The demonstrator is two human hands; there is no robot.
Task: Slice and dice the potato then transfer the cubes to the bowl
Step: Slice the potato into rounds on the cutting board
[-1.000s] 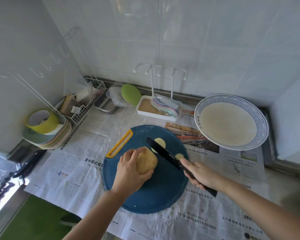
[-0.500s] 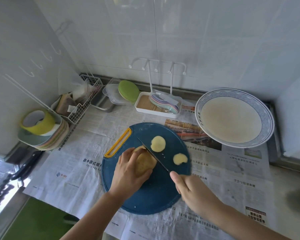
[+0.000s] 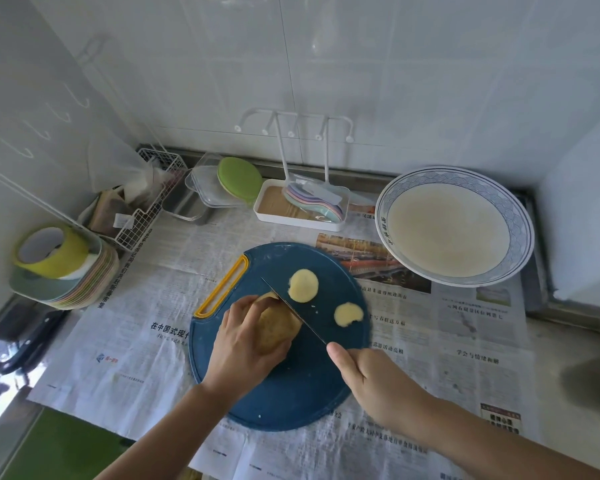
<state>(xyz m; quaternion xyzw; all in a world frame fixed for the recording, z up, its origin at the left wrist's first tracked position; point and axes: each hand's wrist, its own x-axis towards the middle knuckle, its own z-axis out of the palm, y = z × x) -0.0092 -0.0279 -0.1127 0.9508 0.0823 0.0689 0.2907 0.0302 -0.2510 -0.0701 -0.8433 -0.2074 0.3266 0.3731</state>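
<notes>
Kitchen counter in a corner of white-tiled walls, its top covered with sheets of newspaper. At the centre lies a round blue cutting board with a yellow-edged handle slot at its upper left.

The potato rests on the left half of the board, skin on. The left hand grips it from above and from the left, fingers curled over its top and thumb at the near side.

The right hand is closed round the handle of a knife; the handle is hidden inside the fist. The dark blade is seen nearly edge-on, running diagonally up and left from the fist, and it stands against the right end of the potato.

Two pale round slices lie flat on the board to the right of the blade: the larger one just beside the blade near its tip, the smaller one nearer the board's right edge.

The bowl, wide and shallow with a blue-patterned rim, stands at the back right, off the board and well apart from the potato.

Along the back wall are a white tray with upright rods holding pastel utensils, a green lid leaning on a clear container and a wire basket. At far left, a roll of yellow tape sits on a stack of pastel plates.
</notes>
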